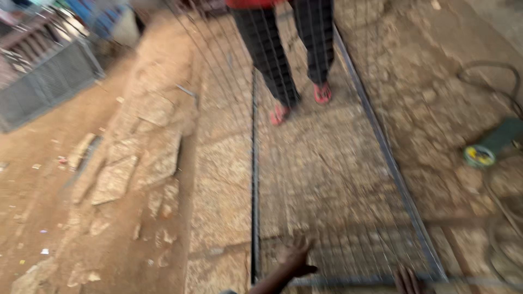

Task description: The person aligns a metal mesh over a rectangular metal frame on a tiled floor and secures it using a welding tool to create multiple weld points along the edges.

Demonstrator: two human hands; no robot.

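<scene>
A metal frame filled with wire mesh lies flat on stony ground. My left hand rests spread on the mesh near its near edge, beside the dark centre bar. Only the fingers of my right hand show, at the frame's near rail by the right corner; whether they grip the rail is unclear. Another person's legs in dark checked trousers and red sandals stand on the far part of the mesh.
A green power tool with a cable lies on the ground at right. Broken stone slabs line the left side beside a dirt path. A grey mesh panel stands at far left.
</scene>
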